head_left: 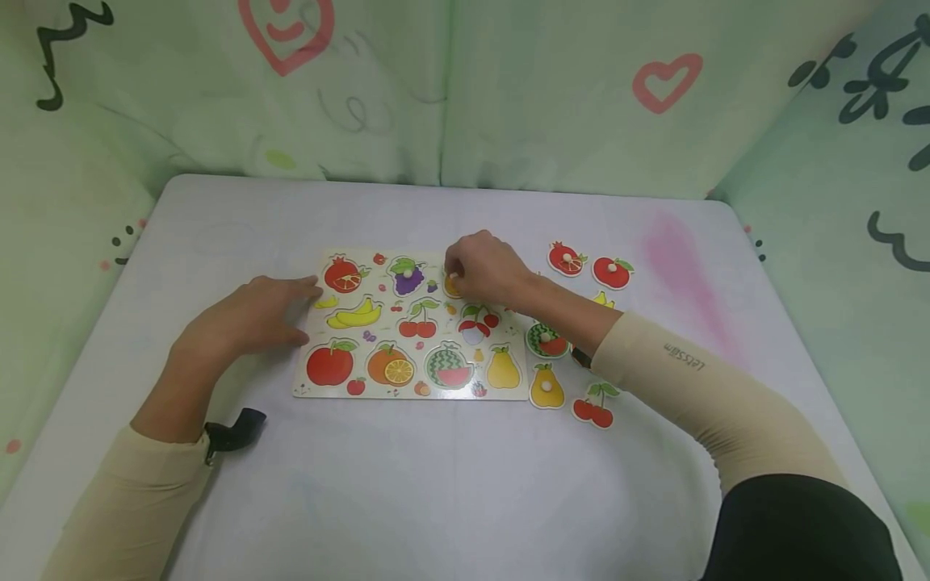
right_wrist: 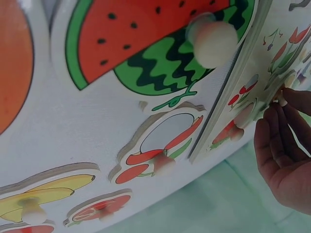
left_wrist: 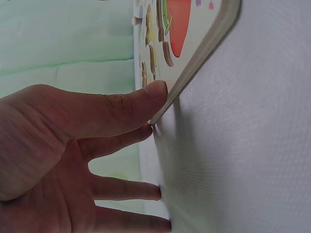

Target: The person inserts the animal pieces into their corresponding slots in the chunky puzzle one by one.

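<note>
While the left hand (head_left: 247, 316) spreads its fingers, thumb and forefinger touching the board (head_left: 361, 361) at nine o'clock, the right hand (head_left: 485, 266) pinches a knob (right_wrist: 282, 101) over the board's one o'clock; beside it, the watermelon piece (head_left: 541, 344) lies at three, the pear piece (head_left: 546, 395) at four.

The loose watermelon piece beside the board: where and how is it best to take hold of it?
Probably best by its round knob, pinched from above: the knob stands up from the flat-lying watermelon piece, while the board lies close along its left side.
</note>
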The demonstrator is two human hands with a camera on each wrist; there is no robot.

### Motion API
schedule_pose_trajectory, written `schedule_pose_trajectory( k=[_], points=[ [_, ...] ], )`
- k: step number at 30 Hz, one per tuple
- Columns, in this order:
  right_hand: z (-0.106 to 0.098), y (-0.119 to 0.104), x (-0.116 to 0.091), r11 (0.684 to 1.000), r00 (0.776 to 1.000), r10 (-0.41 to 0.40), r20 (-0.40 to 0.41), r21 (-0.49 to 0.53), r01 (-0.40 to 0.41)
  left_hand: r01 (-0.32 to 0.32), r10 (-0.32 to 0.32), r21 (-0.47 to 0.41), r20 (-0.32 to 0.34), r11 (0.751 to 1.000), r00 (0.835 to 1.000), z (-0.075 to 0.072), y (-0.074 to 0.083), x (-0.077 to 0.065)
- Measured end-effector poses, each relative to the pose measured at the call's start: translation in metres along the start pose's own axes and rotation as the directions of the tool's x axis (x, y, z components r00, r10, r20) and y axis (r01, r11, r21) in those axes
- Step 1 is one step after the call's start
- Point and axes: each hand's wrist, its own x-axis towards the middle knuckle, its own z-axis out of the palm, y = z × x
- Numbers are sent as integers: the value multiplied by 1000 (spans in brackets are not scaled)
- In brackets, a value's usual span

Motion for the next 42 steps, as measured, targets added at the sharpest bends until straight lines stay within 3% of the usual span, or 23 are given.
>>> schedule_pose_trajectory(
  k=[36, 42],
  points=[
    [0, 5, -2, 1000, 1000, -8, -3, 18, 8, -7, 7, -1, 6, 1000, 1000, 0, 3, -1],
    [-5, 7, -3, 998, 999, 44, -10, 38, -44, 0, 0, 0, 3, 1000, 1000, 0, 2, -2]
  ],
)
